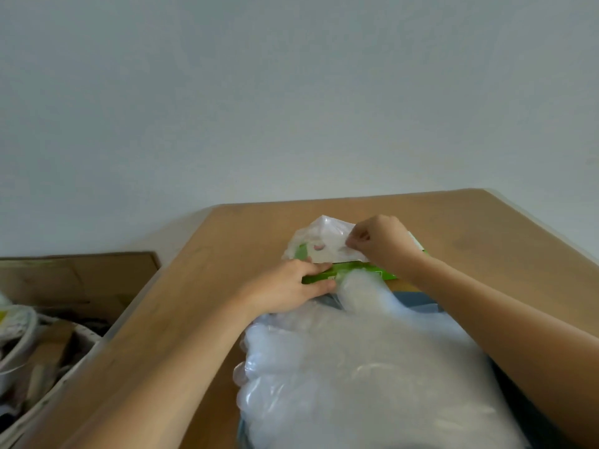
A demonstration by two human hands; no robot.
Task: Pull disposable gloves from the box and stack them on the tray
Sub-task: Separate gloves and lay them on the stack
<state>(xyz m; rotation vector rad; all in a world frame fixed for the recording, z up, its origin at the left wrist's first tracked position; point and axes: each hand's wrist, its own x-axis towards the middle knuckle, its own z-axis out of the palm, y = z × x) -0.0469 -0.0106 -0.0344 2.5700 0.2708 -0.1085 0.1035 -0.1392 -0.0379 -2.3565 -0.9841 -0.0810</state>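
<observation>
A green glove box (pixel 359 273) lies flat in the middle of the wooden table. My left hand (pixel 288 286) grips its near left end. My right hand (pixel 379 243) pinches a clear plastic glove (pixel 321 239) that sticks up out of the box top. In front of the box, a thick heap of clear gloves (pixel 363 377) covers a blue tray (pixel 418 299), of which only a far right strip shows.
The wooden table (pixel 201 319) ends at a pale wall behind. To the left, below the table edge, stand an open cardboard box (pixel 81 280) and a bin of clutter (pixel 39 345).
</observation>
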